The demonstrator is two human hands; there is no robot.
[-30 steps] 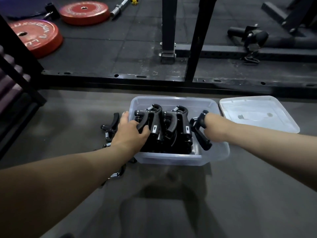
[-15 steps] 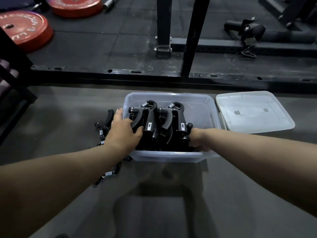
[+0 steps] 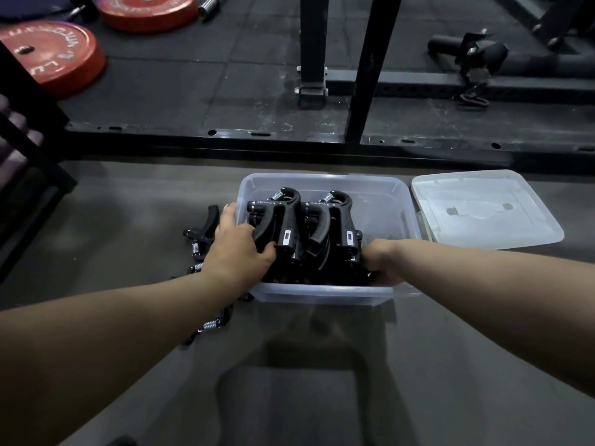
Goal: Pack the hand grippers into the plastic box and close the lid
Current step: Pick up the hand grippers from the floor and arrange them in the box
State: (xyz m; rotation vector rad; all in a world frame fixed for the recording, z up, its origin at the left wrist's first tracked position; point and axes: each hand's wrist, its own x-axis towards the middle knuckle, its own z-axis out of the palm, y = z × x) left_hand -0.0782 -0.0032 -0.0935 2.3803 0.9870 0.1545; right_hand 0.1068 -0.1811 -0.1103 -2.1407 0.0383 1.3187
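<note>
A clear plastic box (image 3: 325, 179) stands on the grey floor, with two rows of black hand grippers (image 3: 342, 220) upright inside it. My left hand (image 3: 238, 252) reaches over the box's left wall, its thumb curled on a handle of the left row (image 3: 285, 220). My right hand (image 3: 381, 259) is bunched down at the right end of the rows on a hand gripper, fingers mostly hidden. The clear lid (image 3: 483, 207) lies flat just right of the box. Loose hand grippers (image 3: 201, 235) lie on the floor left of the box, partly under my left arm.
A black rack base bar (image 3: 289, 146) crosses the floor behind the box, with two uprights (image 3: 370, 69) rising from it. Red weight plates (image 3: 48, 56) lie at the far left. A dark rack (image 3: 29, 133) stands at the left edge.
My right hand has lowered its hand gripper into the box beside the right row. The left hand stays on the left row. The view has tilted slightly.
</note>
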